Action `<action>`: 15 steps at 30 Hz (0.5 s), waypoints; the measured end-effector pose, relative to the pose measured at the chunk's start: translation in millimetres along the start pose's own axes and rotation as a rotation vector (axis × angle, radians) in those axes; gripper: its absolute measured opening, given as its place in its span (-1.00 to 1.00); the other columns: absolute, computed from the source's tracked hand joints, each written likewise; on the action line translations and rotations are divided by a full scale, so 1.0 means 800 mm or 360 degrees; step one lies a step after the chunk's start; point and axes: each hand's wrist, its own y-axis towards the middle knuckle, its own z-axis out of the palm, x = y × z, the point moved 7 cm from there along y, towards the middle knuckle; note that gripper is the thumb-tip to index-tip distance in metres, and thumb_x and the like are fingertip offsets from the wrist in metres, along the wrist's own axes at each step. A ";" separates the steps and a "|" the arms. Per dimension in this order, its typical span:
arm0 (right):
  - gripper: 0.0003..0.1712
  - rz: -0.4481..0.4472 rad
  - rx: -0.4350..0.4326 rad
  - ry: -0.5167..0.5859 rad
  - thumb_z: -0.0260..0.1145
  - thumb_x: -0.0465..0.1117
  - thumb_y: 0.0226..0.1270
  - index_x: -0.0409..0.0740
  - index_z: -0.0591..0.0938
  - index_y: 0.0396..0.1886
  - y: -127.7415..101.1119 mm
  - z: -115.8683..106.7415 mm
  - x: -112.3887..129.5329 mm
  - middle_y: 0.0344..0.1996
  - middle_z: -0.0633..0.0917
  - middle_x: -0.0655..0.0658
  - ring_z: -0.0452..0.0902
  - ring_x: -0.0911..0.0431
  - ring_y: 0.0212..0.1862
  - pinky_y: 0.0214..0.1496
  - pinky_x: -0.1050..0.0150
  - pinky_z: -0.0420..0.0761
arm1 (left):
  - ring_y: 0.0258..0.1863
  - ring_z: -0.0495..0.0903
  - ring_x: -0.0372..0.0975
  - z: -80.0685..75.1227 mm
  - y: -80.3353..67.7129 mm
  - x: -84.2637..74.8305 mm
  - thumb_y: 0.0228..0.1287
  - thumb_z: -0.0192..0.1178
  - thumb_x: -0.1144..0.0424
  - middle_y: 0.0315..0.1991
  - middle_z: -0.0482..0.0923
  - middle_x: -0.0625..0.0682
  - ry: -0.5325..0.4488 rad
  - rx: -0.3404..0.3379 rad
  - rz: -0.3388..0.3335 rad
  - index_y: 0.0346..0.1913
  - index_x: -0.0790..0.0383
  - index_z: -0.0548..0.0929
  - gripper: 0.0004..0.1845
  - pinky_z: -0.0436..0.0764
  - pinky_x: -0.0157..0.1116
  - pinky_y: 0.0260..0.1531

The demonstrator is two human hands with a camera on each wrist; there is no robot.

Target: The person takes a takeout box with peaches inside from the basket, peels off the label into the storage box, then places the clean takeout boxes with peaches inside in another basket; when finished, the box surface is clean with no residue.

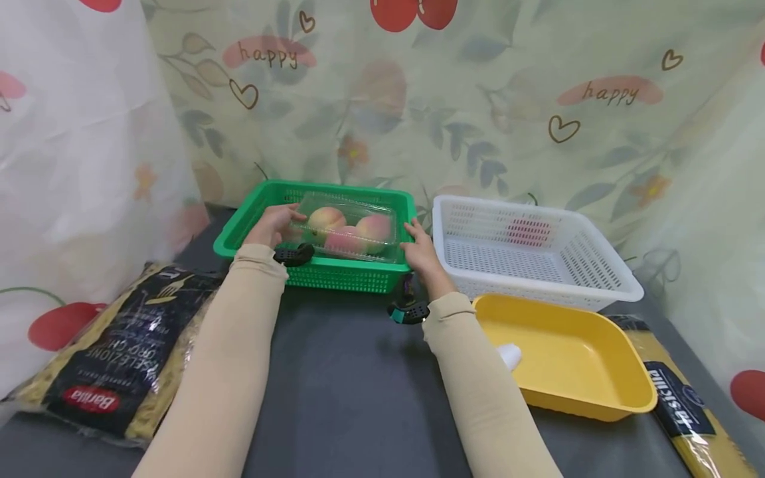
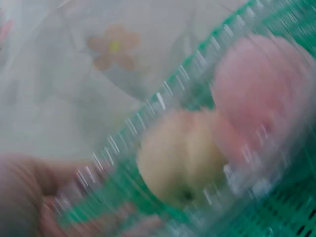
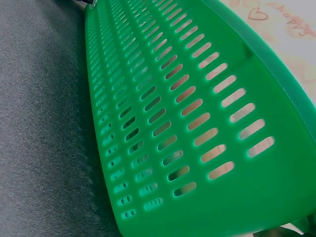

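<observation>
A clear plastic box (image 1: 379, 229) with three peaches (image 1: 345, 240) in it lies slanted within the rim of a green perforated basket (image 1: 335, 275). My left hand (image 1: 271, 224) grips the box's left end; in the left wrist view its fingers show blurred through the plastic, near a pale peach (image 2: 182, 153). Beside the box's right end, my right hand (image 1: 425, 257) is at the basket's right rim, fingers extended. Whether it touches the box is unclear. The right wrist view shows mostly the green basket's slotted wall (image 3: 163, 108).
Right of the green basket stands a white perforated basket (image 1: 538, 282). In front of it is a yellow tub (image 1: 562, 352) with a small white object (image 1: 510, 355) at its left side. Pasta bags lie at left (image 1: 119, 352) and right (image 1: 687, 398) on the dark table (image 1: 346, 398).
</observation>
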 end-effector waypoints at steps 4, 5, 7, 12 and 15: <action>-0.39 0.0004 0.0019 0.0000 -0.08 -0.35 0.42 -0.19 0.10 0.44 -0.001 -0.003 0.000 0.50 -0.12 0.00 -0.28 0.00 0.51 0.50 0.05 -0.03 | 0.40 0.11 0.05 0.005 0.006 0.008 0.46 -0.21 0.33 0.51 -0.28 0.11 0.0182 0.0045 0.0019 0.48 0.06 -0.11 -0.39 0.22 -0.07 0.35; -0.39 0.0009 0.0026 -0.0003 -0.08 -0.35 0.42 -0.18 0.10 0.45 -0.001 -0.003 -0.001 0.50 -0.12 0.01 -0.29 0.00 0.51 0.50 0.05 -0.03 | 0.41 0.09 0.06 0.006 0.007 0.009 0.46 -0.22 0.34 0.50 -0.28 0.13 0.0202 0.0049 0.0023 0.48 0.07 -0.12 -0.39 0.24 -0.07 0.34; -0.39 0.0015 0.0034 -0.0009 -0.08 -0.34 0.43 -0.18 0.09 0.45 -0.002 -0.003 -0.002 0.50 -0.13 0.01 -0.29 0.00 0.51 0.50 0.05 -0.04 | 0.41 0.07 0.09 0.009 0.008 0.009 0.45 -0.22 0.35 0.50 -0.29 0.15 0.0228 0.0059 0.0042 0.48 0.10 -0.16 -0.38 0.32 -0.07 0.28; -0.39 -0.0002 0.0028 -0.0017 -0.08 -0.35 0.42 -0.19 0.10 0.44 -0.002 -0.004 -0.002 0.50 -0.12 0.01 -0.29 0.01 0.51 0.50 0.06 -0.06 | 0.38 0.14 0.07 0.007 0.007 0.007 0.45 -0.19 0.31 0.50 -0.21 0.14 0.0309 0.0028 0.0059 0.48 0.15 -0.08 -0.40 0.25 -0.02 0.32; -0.39 -0.0014 0.0041 -0.0023 -0.09 -0.34 0.43 -0.19 0.08 0.45 -0.003 -0.003 0.000 0.51 -0.13 0.00 -0.30 0.01 0.51 0.50 0.05 -0.06 | 0.13 0.43 0.00 0.000 0.006 0.007 0.44 -0.14 0.25 0.45 0.03 0.18 0.0361 -0.0076 0.0056 0.44 0.21 0.08 -0.45 0.44 -0.11 0.16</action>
